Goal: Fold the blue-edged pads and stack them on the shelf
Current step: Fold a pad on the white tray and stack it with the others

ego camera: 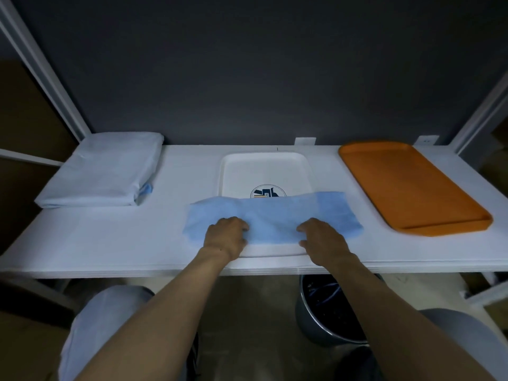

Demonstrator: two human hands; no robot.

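A blue pad [275, 213], folded into a long strip, lies across the near half of a white tray [264, 169] in the middle of the white shelf [110, 243]. My left hand [225, 237] grips the strip's near edge left of centre, fingers curled onto the fabric. My right hand [321, 237] grips the same edge right of centre. A stack of folded pale pads [104, 171] with a blue edge showing sits at the shelf's back left.
An orange tray [412, 185] lies on the right of the shelf. A dark wall stands behind it, with white frame posts at both sides. Below the shelf's front edge a dark bucket [327, 312] stands on the floor by my knees.
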